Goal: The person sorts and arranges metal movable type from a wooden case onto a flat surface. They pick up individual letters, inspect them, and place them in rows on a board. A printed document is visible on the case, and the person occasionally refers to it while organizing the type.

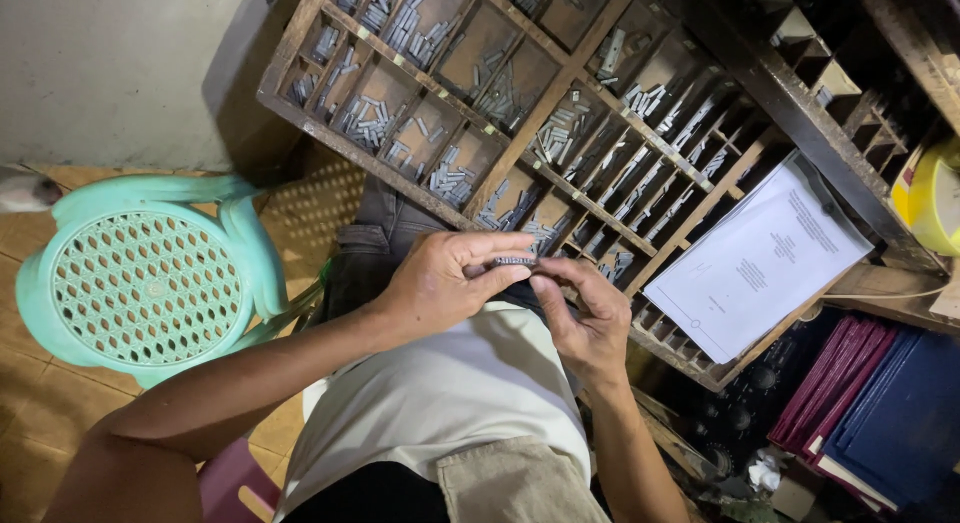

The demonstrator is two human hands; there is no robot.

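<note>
From my remote seat I look down on both hands meeting just below the near edge of a wooden type case [560, 93], a slanted tray of many small compartments filled with grey metal sorts. The left hand [445, 283] is curled around a short row of metal type [514, 260], thumb and fingers closed on it; the row lies with its long axis running left to right across my view, parallel to the case's near edge and just clear of it. The right hand [580, 318] comes in from the row's right end, fingers drawn narrow and touching that end, though I cannot tell whether it pinches a single sort or only steadies the line. Of the two, the left hand carries the row and sits nearer its middle. A printed sheet of paper [760, 258] rests on the case's lower right compartments. Left of the case stands a mint-green plastic stool [150, 283] on the tiled floor; right of it and lower, maroon and blue books [880, 413] are stacked.
</note>
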